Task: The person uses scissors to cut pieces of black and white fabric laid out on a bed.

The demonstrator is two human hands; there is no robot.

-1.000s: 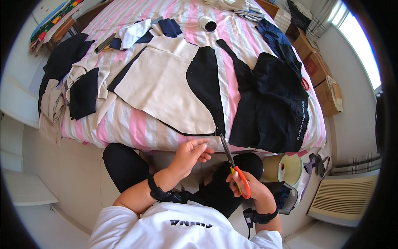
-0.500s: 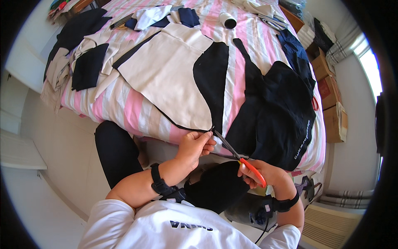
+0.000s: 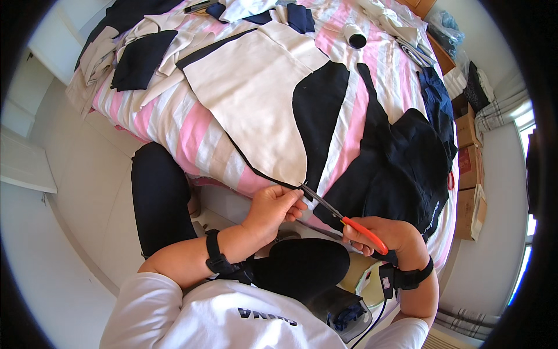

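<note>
My right hand (image 3: 381,234) is closed round the red handles of a pair of scissors (image 3: 363,231). Their blades look nearly together and point up-left, with the tips at the bottom corner of the layered cloth. My left hand (image 3: 272,210) pinches the edge of the black fabric (image 3: 321,110) right beside those tips; the pinched bit is mostly hidden by my fingers. A cream fabric piece (image 3: 256,93) with a curved right side lies flat on top of the black one. Both rest on the bed's near edge.
Pink-and-white striped bedding (image 3: 195,139) covers the bed. To the right lies a black garment (image 3: 401,163), with navy cloth (image 3: 437,102) beyond. A white cylinder (image 3: 353,35) with a dark end lies farther back. Folded black cloth (image 3: 142,61) is at left; cardboard boxes (image 3: 469,209) stand at right.
The whole view has shifted and turned slightly. The scissor tips remain beside my left fingers at the cloth's corner, and both hands keep their hold.
</note>
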